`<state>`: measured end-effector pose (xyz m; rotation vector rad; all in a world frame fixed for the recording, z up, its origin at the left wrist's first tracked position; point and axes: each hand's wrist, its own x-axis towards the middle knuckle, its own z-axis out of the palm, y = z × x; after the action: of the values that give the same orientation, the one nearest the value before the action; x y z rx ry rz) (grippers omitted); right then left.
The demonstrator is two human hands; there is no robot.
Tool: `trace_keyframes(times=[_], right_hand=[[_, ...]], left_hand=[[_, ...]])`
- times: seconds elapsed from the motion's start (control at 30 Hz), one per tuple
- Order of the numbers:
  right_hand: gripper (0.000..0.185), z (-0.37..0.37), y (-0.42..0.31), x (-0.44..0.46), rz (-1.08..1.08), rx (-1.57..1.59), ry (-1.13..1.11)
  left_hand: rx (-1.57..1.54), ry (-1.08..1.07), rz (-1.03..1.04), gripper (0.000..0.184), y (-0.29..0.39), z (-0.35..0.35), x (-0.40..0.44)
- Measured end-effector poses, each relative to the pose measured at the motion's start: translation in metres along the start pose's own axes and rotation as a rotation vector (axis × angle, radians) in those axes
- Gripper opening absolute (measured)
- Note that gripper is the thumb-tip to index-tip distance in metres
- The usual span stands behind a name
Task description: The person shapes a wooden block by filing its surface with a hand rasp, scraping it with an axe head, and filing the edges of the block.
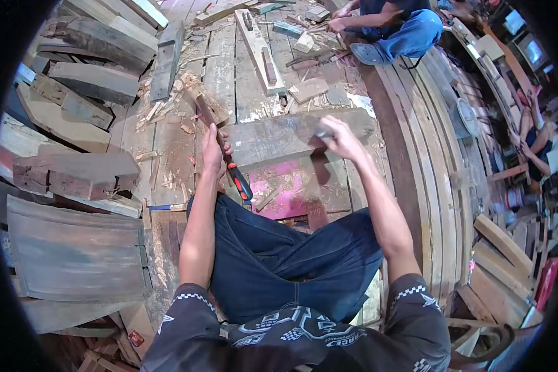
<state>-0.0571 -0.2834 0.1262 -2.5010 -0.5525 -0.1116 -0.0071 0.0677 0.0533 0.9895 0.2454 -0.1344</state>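
Observation:
My left hand point(214, 150) is closed around the shaft of a long tool with a black-and-orange handle point(239, 182). The handle points back towards my lap; the narrow brown shaft slants away to the upper left, and I cannot tell whether it is a chisel or a file. Over the right part of a thick grey-brown wooden plank point(266, 140), my right hand point(343, 139) is closed on a grey rounded object point(323, 131), blurred by motion. A wood block point(212, 106) with a rough, chipped surface lies beyond my left hand.
Rough timber pieces point(74, 172) are stacked along the left. Long beams point(431, 167) run along the right. Wood shavings point(170, 180) litter the plank floor around a pink patch point(282, 186). A person in blue trousers point(409, 36) sits ahead; another person point(538, 139) is far right.

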Motion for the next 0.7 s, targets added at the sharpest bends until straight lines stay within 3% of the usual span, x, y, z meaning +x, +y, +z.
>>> trace_keyframes(times=[0.07,0.1,0.2,0.3,0.4,0.43,0.53,0.57,0.67,0.7], right_hand=[[0.047,0.023,0.009,0.001,-0.155,-0.280,-0.008],[0.046,0.032,0.014,0.002,-0.108,-0.343,-0.154],[0.044,0.047,0.026,-0.008,-0.180,-0.517,-0.160],[0.047,0.046,0.015,-0.022,0.059,-0.569,-0.005],[0.055,0.062,0.002,-0.029,0.455,-0.551,0.093],[0.062,0.070,0.003,-0.035,0.548,-0.448,0.174],[0.058,0.089,0.014,-0.047,0.555,0.195,0.254],[0.056,0.104,0.015,-0.048,0.307,0.345,0.410],[0.049,0.121,0.033,-0.055,0.579,1.408,0.379],[0.036,0.127,0.013,-0.053,0.662,1.520,0.588]], left_hand=[[-0.008,0.012,0.006,0.037,0.002,0.002,-0.002],[-0.012,0.017,0.011,0.037,0.003,0.003,-0.002],[-0.020,0.004,0.009,0.036,0.005,0.000,-0.001],[-0.028,0.028,0.028,0.038,0.007,0.003,-0.002],[-0.014,0.004,0.050,0.038,0.010,0.004,-0.004],[-0.012,0.003,0.039,0.037,0.010,0.004,-0.002],[-0.040,-0.002,0.046,0.037,0.011,0.004,-0.005],[-0.037,-0.019,0.057,0.036,0.012,0.004,-0.007],[-0.034,-0.013,0.055,0.035,0.005,-0.005,0.000],[-0.053,-0.015,0.041,0.034,0.003,-0.007,0.002]])
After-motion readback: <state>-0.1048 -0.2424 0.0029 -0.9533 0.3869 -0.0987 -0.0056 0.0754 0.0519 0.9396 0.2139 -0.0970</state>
